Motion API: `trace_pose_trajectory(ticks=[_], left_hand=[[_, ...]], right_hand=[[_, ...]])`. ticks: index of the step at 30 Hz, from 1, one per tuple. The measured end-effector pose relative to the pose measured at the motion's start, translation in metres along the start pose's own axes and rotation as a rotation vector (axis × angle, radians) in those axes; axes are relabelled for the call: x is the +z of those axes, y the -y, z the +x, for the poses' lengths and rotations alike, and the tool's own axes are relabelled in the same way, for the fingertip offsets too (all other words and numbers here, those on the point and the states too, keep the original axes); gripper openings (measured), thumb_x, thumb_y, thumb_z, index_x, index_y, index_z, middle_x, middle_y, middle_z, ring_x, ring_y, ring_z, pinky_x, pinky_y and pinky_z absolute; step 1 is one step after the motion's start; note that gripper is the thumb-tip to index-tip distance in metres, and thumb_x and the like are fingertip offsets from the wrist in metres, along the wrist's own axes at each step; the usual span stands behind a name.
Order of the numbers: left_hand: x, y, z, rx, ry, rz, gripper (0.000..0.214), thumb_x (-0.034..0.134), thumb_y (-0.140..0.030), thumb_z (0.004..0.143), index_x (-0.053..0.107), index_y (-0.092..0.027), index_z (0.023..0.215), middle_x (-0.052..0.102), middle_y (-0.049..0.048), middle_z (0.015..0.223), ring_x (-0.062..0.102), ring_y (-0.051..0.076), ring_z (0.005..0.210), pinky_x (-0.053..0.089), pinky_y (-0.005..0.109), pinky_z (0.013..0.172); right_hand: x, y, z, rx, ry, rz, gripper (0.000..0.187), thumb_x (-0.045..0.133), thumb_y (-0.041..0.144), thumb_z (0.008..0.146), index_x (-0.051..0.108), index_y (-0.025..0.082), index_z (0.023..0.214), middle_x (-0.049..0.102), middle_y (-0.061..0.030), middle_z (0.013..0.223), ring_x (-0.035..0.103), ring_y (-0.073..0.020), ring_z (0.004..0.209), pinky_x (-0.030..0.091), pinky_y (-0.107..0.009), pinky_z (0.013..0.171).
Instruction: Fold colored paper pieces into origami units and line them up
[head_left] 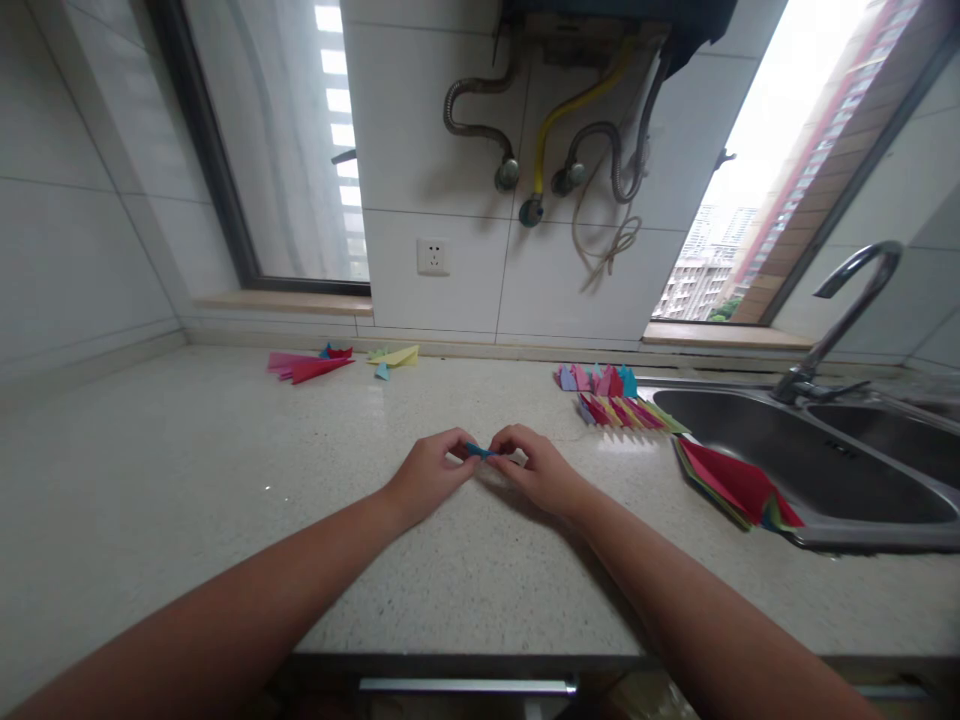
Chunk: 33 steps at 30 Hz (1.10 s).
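My left hand (431, 472) and my right hand (536, 468) meet at the middle of the speckled countertop (187, 470). Both pinch a small folded piece of blue paper (480, 451) between their fingertips, just above the counter surface. The fingers of both hands are curled closed on it. Most of the paper is hidden by my fingers.
Folded coloured papers lie at the back left (311, 365) and a yellow one (397, 356) beside them. More folded pieces (611, 395) and a stack of red sheets (731, 485) lie by the steel sink (810, 460) with its tap (847, 310). Wall socket (433, 257) and hoses behind.
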<state>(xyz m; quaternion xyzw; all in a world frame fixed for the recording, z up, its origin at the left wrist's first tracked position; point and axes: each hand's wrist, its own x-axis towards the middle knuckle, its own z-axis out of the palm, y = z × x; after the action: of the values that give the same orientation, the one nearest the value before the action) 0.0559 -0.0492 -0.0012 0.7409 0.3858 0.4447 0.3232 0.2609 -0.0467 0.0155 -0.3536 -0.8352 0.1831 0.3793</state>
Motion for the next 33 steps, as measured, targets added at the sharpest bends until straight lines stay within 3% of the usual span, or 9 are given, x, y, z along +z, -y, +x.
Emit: trace_pose_trajectory(ticks=[5, 14, 19, 24, 28, 33], left_hand=[[-0.002, 0.000, 0.000, 0.057, 0.032, 0.036, 0.012, 0.064, -0.027, 0.084, 0.069, -0.018, 0.091, 0.071, 0.0031, 0.086, 0.064, 0.016, 0.079, 0.049, 0.025, 0.070], [-0.009, 0.002, -0.002, 0.143, 0.084, 0.241, 0.018, 0.058, -0.015, 0.084, 0.074, -0.021, 0.088, 0.073, 0.0020, 0.084, 0.064, 0.017, 0.079, 0.045, 0.028, 0.073], [-0.008, -0.003, -0.003, 0.161, 0.084, 0.236, 0.020, 0.057, -0.013, 0.083, 0.074, -0.022, 0.088, 0.073, 0.0028, 0.084, 0.065, 0.019, 0.080, 0.045, 0.030, 0.074], [-0.006, 0.001, 0.000, 0.043, 0.032, 0.049, 0.012, 0.063, -0.018, 0.081, 0.073, -0.021, 0.087, 0.072, 0.0030, 0.082, 0.064, 0.018, 0.077, 0.048, 0.029, 0.072], [-0.001, 0.006, 0.003, -0.086, -0.009, -0.212, 0.019, 0.067, -0.017, 0.077, 0.069, -0.017, 0.096, 0.072, 0.0039, 0.086, 0.065, 0.016, 0.077, 0.051, 0.029, 0.071], [0.004, 0.005, 0.005, -0.159, 0.000, -0.485, 0.037, 0.075, -0.015, 0.072, 0.064, -0.015, 0.107, 0.073, 0.0082, 0.099, 0.068, 0.019, 0.093, 0.052, 0.035, 0.089]], right_hand=[[0.000, -0.001, 0.001, -0.093, -0.029, -0.070, 0.003, 0.063, 0.022, 0.088, 0.064, 0.020, 0.088, 0.060, -0.0031, 0.081, 0.053, -0.0164, 0.079, 0.041, -0.030, 0.073], [0.002, -0.003, 0.002, -0.135, 0.083, -0.034, 0.005, 0.062, 0.017, 0.089, 0.064, 0.020, 0.085, 0.065, -0.0033, 0.083, 0.054, -0.0176, 0.085, 0.041, -0.032, 0.079], [-0.003, 0.001, 0.005, -0.118, 0.113, -0.030, 0.007, 0.062, 0.020, 0.089, 0.065, 0.021, 0.083, 0.066, -0.0034, 0.081, 0.055, -0.0185, 0.084, 0.041, -0.033, 0.080], [-0.002, 0.002, 0.002, -0.016, 0.061, -0.012, 0.003, 0.066, 0.024, 0.085, 0.067, 0.021, 0.085, 0.065, -0.0033, 0.082, 0.056, -0.0168, 0.080, 0.043, -0.030, 0.073], [0.002, 0.001, 0.000, -0.003, 0.082, 0.083, 0.013, 0.067, 0.029, 0.085, 0.065, 0.020, 0.095, 0.065, -0.0040, 0.088, 0.057, -0.0154, 0.079, 0.045, -0.029, 0.073], [0.003, -0.002, 0.001, -0.030, 0.016, 0.076, 0.020, 0.069, 0.035, 0.084, 0.063, 0.020, 0.096, 0.063, -0.0046, 0.091, 0.056, -0.0156, 0.080, 0.045, -0.029, 0.073]])
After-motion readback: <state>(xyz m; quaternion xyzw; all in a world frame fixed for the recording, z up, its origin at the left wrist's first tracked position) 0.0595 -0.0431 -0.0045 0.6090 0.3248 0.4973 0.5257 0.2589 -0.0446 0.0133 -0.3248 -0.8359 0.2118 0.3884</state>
